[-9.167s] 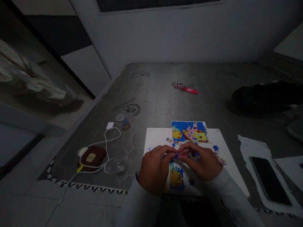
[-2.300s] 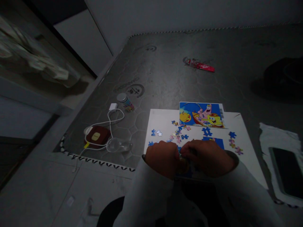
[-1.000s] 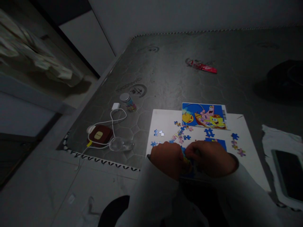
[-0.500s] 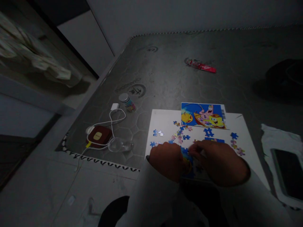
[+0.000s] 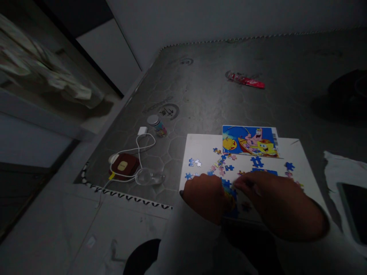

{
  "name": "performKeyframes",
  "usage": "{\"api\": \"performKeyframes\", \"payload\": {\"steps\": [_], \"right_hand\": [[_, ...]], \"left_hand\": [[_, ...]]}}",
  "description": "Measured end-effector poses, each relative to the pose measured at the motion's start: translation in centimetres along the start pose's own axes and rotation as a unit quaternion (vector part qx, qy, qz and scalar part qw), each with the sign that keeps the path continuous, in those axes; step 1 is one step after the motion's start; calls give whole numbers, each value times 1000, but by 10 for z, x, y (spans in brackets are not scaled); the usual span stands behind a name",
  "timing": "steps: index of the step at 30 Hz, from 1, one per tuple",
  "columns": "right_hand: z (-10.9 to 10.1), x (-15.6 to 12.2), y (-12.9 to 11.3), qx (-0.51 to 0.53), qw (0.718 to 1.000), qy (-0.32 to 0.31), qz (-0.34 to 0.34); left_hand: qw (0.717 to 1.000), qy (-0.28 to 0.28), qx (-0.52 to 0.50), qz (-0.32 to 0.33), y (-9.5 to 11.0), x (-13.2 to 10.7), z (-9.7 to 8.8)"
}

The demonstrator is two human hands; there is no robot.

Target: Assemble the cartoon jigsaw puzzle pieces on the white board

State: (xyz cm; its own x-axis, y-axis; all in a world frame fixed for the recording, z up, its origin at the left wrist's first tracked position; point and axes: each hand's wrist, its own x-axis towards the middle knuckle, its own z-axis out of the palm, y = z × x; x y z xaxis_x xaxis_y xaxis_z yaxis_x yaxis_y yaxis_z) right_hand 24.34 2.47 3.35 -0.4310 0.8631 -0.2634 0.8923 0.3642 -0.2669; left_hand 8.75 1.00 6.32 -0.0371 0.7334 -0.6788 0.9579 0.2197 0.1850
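A partly joined blue jigsaw puzzle point(image 5: 226, 183) lies at the near side of a white board point(image 5: 196, 143). Across its left part rests my left hand point(image 5: 203, 196), fingers curled under and mostly hidden. My right hand point(image 5: 272, 198) is closed in a pinch, its fingertips at the puzzle's right edge; whatever is between them is too dark to make out. Loose jigsaw pieces point(image 5: 219, 164) are scattered beyond my left hand, and a joined blue group point(image 5: 257, 162) lies beyond my right. The cartoon picture card point(image 5: 249, 141) lies at the board's far edge.
Left of the board are a lidded jar point(image 5: 157, 126), a clear bottle point(image 5: 149, 177), a white cable point(image 5: 139, 152) and a brown box point(image 5: 124, 166). A red wrapper point(image 5: 246, 81) lies farther back. At right, a phone point(image 5: 354, 210) rests on white material point(image 5: 341, 168).
My right hand has shifted and turned slightly, its wrist farther right, fingertips still at the puzzle's edge. The left hand keeps its place on the puzzle. The whole view has shifted slightly.
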Motion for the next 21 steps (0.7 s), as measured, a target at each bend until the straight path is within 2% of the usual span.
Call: {"api": "performKeyframes", "payload": {"steps": [2, 6, 8, 9, 10, 11, 12, 13, 15, 16, 18, 21], "right_hand": [[2, -1, 3, 11, 1000, 16, -14], [10, 1, 1, 2, 999, -41, -31], [10, -1, 0, 16, 999, -12, -50], [8, -3, 0, 28, 998, 26, -56], [7, -6, 1, 39, 995, 67, -58], [5, -8, 2, 46, 993, 94, -57], [3, -9, 4, 50, 991, 112, -54], [2, -10, 6, 52, 990, 118, -50], [0, -9, 10, 55, 991, 111, -42], [-1, -8, 11, 56, 992, 104, -39], [-1, -5, 12, 57, 993, 93, -35], [0, -3, 14, 52, 996, 73, -22]], "left_hand": [[1000, -3, 1, 9, 2, -2, -3], [999, -27, 9, -14, 7, -9, -8], [1000, -19, -4, -16, 0, -9, -9], [1000, -4, -15, -20, -7, -8, -8], [999, 17, -28, 8, -17, -6, -8], [997, 50, -51, 34, -28, -4, -7], [993, 85, -77, 29, -40, -1, -6], [988, 117, -95, 23, -52, 2, -6], [967, 230, -113, -5, -73, 9, -6], [956, 267, -121, -21, -81, 12, -6], [945, 299, -130, -3, -91, 19, -6], [941, 305, -137, 49, -96, 29, -3]]}}
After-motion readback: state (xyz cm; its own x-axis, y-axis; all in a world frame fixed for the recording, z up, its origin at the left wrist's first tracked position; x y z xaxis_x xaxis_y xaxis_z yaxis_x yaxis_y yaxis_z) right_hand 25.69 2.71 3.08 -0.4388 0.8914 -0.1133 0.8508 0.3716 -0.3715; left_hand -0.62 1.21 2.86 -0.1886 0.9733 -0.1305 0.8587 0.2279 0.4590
